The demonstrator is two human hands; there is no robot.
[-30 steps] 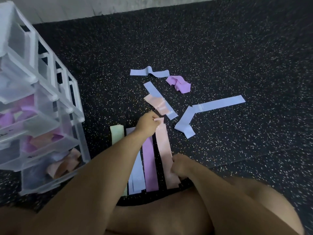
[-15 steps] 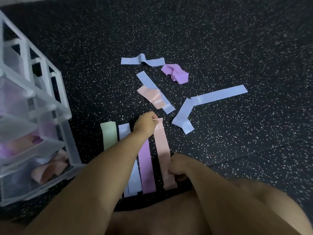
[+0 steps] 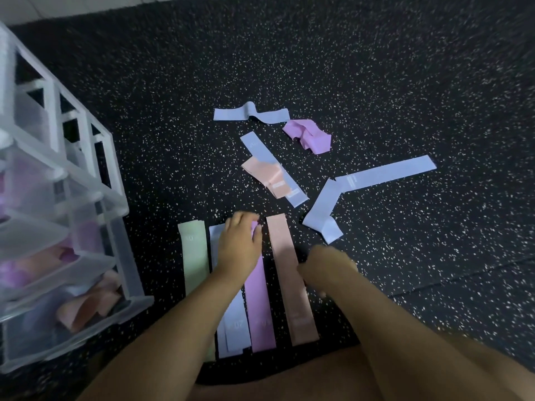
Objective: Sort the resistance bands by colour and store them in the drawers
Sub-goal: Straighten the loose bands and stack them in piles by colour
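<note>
Four bands lie side by side on the floor in front of me: green (image 3: 193,256), blue (image 3: 236,328), purple (image 3: 260,308) and pink (image 3: 289,279). My left hand (image 3: 240,244) lies over the far ends of the blue and purple bands, fingers forward and thumb out. My right hand (image 3: 325,267), blurred and loosely curled, is just right of the pink band and holds nothing. Further out lie a wavy blue band (image 3: 252,114), a crumpled purple band (image 3: 309,134), a folded pink band (image 3: 263,172) on a straight blue band (image 3: 257,149), and a bent blue band (image 3: 376,175).
A clear plastic drawer unit (image 3: 115,204) stands at the left, its drawers pulled partly out with purple and pink bands (image 3: 89,308) inside. Black speckled rubber flooring (image 3: 376,68) stretches ahead and to the right. My bare legs fill the bottom of the view.
Both hands have let go of the pink band, which now lies flat in the row. My left hand moved left onto the purple band; my right hand drew off to the right.
</note>
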